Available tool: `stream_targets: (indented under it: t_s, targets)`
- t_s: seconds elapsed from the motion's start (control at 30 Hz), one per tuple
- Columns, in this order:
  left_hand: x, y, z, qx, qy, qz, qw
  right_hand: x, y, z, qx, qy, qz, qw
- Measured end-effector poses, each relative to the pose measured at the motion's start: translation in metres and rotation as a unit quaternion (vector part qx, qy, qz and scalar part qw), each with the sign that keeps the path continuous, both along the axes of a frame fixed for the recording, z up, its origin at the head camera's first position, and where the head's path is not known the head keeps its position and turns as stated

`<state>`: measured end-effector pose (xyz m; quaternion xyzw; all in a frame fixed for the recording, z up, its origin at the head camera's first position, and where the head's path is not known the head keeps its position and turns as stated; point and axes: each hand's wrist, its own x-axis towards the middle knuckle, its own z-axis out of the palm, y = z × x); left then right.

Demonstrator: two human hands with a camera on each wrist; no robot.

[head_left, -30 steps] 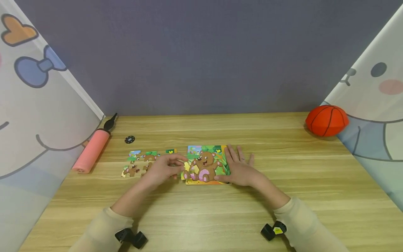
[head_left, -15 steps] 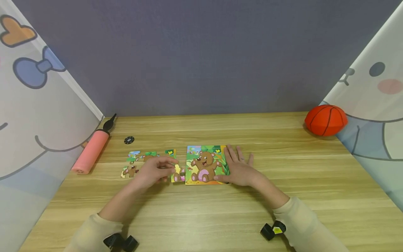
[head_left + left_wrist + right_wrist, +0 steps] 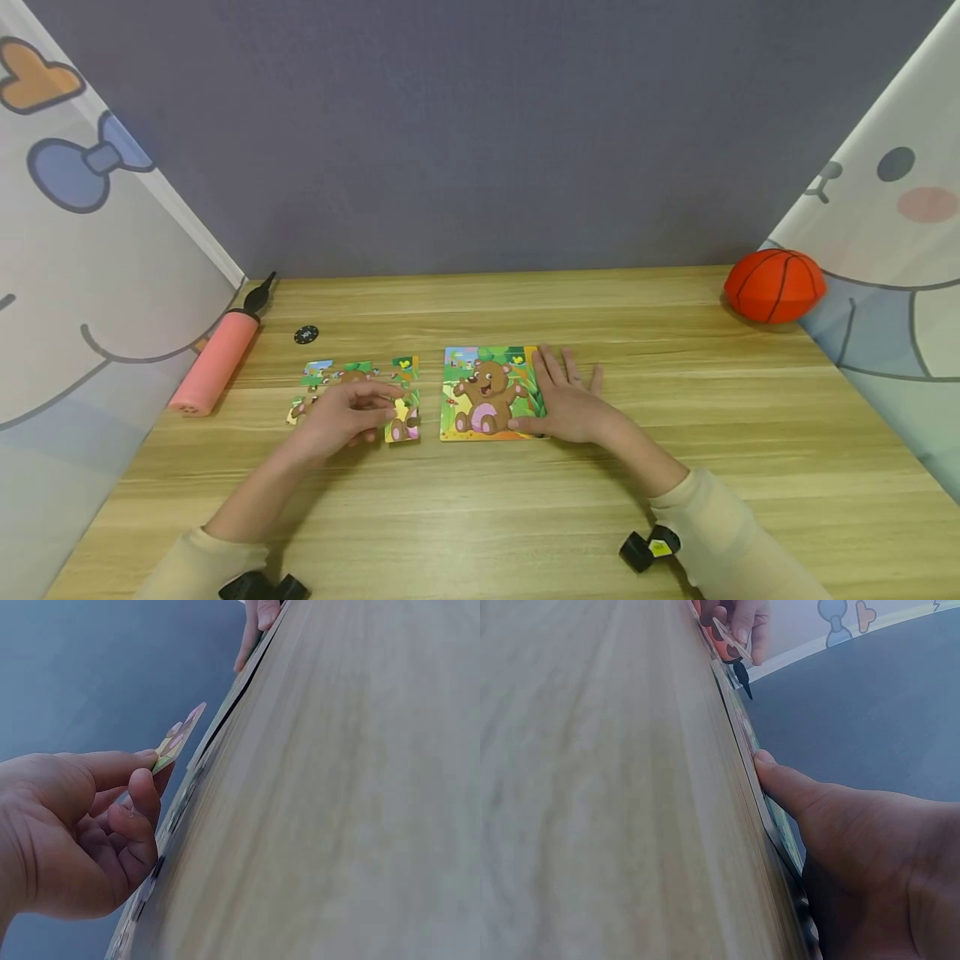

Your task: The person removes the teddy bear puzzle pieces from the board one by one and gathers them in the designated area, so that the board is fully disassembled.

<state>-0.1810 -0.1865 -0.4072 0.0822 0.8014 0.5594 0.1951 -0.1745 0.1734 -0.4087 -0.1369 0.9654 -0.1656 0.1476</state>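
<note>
My left hand [image 3: 339, 419] pinches a jigsaw puzzle piece [image 3: 400, 424] by its left edge, between thumb and fingers. In the left wrist view that piece [image 3: 180, 738], yellow and green with pink-brown bear parts, is tilted and held above the table. Right of it lies the square bear picture board [image 3: 483, 400], showing a smiling brown bear. My right hand [image 3: 572, 410] rests on the board's right edge with fingers straight and spread. Other jigsaw pieces [image 3: 318, 372] lie left of the board, partly hidden by my left hand; a green one [image 3: 406, 367] is behind the held piece.
A pink hand pump [image 3: 219, 360] with a black nozzle lies at the table's left edge. Near it is a black round chip [image 3: 306, 334]. A red ball with black lines [image 3: 775, 287] sits at the far right corner. A grey wall [image 3: 480, 142] stands behind the table.
My left hand has moved left, carrying the jigsaw puzzle piece from over the board's left edge to the left of the board. The right hand has stayed on the board.
</note>
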Motion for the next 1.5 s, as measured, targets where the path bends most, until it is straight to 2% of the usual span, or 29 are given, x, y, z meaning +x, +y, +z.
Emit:
stream_targets:
  t_s: [0.13, 0.57, 0.93, 1.23, 1.5]
  targets:
    - [0.003, -0.008, 0.000, -0.003, 0.009, 0.003, 0.9999, 0.000, 0.000, 0.000, 0.003, 0.000, 0.000, 1.000]
    - [0.010, -0.033, 0.001, -0.008, -0.006, 0.020, 0.9998, 0.001, 0.000, 0.002, 0.000, 0.002, 0.001, 1.000]
    - [0.018, -0.052, 0.003, -0.010, 0.006, 0.030, 0.9995, 0.000, 0.001, -0.001, 0.001, 0.006, 0.003, 1.000]
    - [0.025, -0.074, -0.001, -0.015, 0.010, 0.056, 0.9982, -0.002, 0.001, -0.002, 0.001, 0.004, 0.004, 1.000]
    - [0.031, -0.090, -0.001, -0.024, 0.020, 0.052, 0.9982, -0.002, 0.002, -0.004, -0.001, 0.005, 0.006, 1.000]
